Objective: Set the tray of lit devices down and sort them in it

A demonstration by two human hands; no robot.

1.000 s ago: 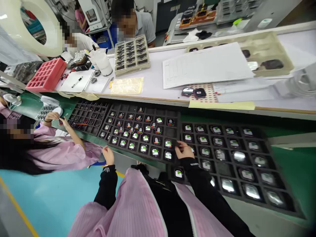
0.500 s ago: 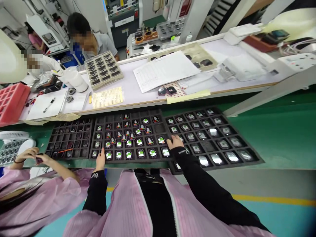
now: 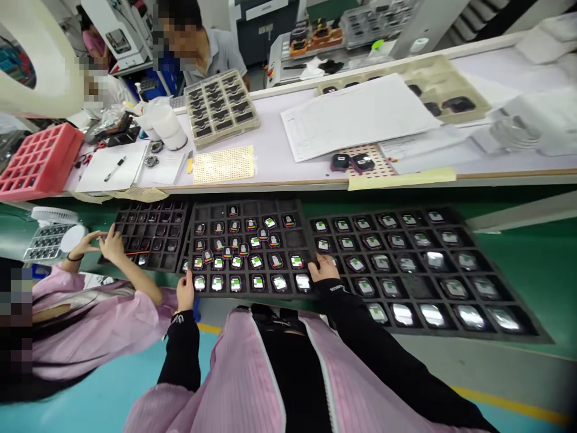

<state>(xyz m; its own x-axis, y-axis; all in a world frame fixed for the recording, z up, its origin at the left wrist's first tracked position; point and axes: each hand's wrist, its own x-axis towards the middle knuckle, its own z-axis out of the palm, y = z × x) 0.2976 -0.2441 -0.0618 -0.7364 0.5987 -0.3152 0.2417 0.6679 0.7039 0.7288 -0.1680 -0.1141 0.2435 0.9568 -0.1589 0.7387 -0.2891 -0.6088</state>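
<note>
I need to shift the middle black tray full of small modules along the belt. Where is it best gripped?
Probably by the middle tray's near rim at both front corners, from the person's side: left hand and right hand rest there, and the side edges abut neighbouring trays.

Left hand and right hand on the middle black tray's near corners.

A green counter carries 3 black compartment trays side by side. Behind it, a pale counter bears paper sheets, a red tray and a beige tray.
</note>
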